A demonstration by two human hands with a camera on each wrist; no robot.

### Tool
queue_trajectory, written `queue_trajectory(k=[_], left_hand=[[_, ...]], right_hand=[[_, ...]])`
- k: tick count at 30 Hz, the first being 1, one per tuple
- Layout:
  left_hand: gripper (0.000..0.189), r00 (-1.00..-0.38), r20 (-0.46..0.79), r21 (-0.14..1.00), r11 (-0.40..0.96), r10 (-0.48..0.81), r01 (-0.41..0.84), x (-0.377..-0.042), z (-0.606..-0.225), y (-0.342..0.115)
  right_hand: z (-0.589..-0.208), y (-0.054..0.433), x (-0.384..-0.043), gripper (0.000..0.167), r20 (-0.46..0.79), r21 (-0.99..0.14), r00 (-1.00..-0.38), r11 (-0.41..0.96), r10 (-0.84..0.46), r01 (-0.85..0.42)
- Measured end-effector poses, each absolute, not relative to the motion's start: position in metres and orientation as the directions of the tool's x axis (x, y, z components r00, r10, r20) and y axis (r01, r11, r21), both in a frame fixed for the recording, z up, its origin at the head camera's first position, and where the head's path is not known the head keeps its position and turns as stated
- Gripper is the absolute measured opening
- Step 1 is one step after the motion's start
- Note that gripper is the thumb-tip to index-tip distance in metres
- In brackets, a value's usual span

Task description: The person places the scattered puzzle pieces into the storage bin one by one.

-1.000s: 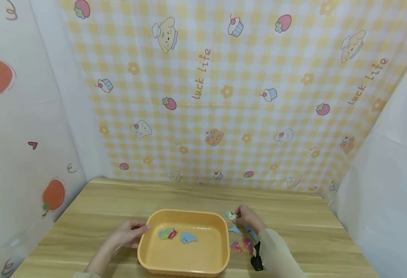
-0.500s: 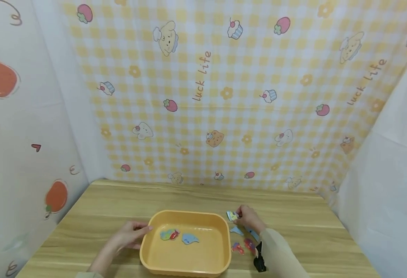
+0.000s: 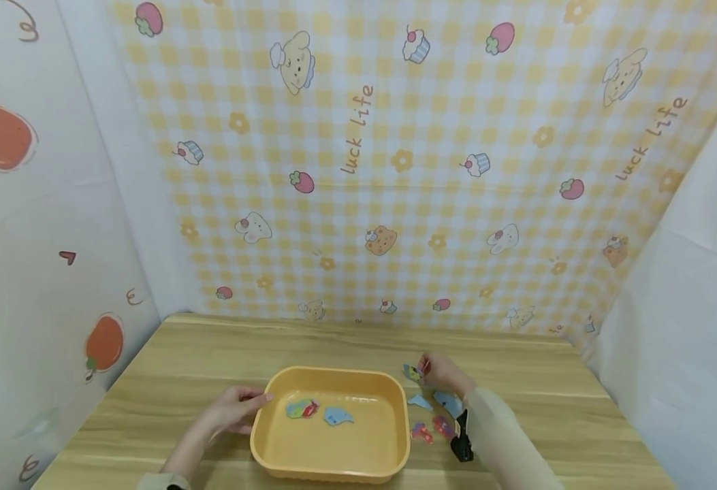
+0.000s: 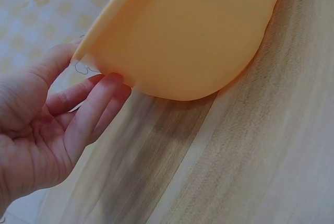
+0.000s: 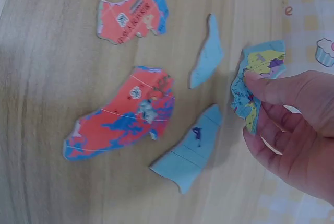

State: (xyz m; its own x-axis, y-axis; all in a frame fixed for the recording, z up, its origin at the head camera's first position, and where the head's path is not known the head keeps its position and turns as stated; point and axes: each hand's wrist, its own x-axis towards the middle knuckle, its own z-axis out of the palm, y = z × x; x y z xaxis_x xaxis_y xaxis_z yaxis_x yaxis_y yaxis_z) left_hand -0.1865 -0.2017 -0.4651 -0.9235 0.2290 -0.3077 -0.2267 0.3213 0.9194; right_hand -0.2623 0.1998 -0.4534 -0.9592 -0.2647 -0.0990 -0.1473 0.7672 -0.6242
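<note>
My left hand (image 3: 233,410) holds the left rim of a yellow plastic basin (image 3: 330,456), thumb over the rim and fingers against the outer wall, as the left wrist view shows. Inside the basin lie a green-and-red puzzle piece (image 3: 301,409) and a light-blue puzzle piece (image 3: 338,416), apart from each other. Right of the basin, my right hand (image 5: 297,125) pinches a blue-and-yellow map puzzle piece (image 5: 269,59) between thumb and fingers. Near it on the table are a narrow light-blue piece (image 5: 207,54), a larger light-blue piece (image 5: 193,148) and a long red-and-blue piece (image 5: 125,117).
Another red-and-blue map piece (image 5: 130,12) lies beyond the long one. The wooden table (image 3: 260,340) ends at a yellow checked cloth (image 3: 333,204) at the back. White cloths hang at both sides. A black strap (image 3: 461,442) is at the right wrist.
My right hand has shifted slightly away from me with its puzzle piece, showing more of the larger light-blue piece under the wrist. My left hand keeps its place on the basin rim.
</note>
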Motion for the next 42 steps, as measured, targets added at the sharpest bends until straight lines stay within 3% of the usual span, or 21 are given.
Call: queue_trajectory(k=[9, 17, 23, 33, 42], left_hand=[[0.067, -0.921, -0.312, 0.923, 0.303, 0.234, -0.236, -0.190, -0.465, -0.202], [0.068, -0.926, -0.313, 0.918, 0.318, 0.213, -0.237, -0.191, -0.465, -0.202], [0.066, -0.925, -0.318, 0.916, 0.317, 0.207, -0.244, -0.192, -0.464, -0.202], [0.065, -0.928, -0.327, 0.910, 0.326, 0.180, -0.257, -0.191, -0.464, -0.201], [0.066, -0.925, -0.334, 0.906, 0.334, 0.181, -0.262, -0.190, -0.465, -0.199]], right_hand=[[-0.438, 0.210, -0.276, 0.011, -0.054, -0.616, -0.899, 0.723, -0.435, -0.313], [-0.417, 0.207, -0.279, 0.013, -0.102, -0.651, -0.859, 0.686, -0.502, -0.324], [-0.403, 0.198, -0.275, 0.016, -0.056, -0.650, -0.818, 0.643, -0.572, -0.405], [-0.387, 0.174, -0.267, 0.018, -0.032, -0.622, -0.841, 0.669, -0.540, -0.406], [-0.386, 0.151, -0.255, 0.014, -0.042, -0.597, -0.782, 0.644, -0.621, -0.479]])
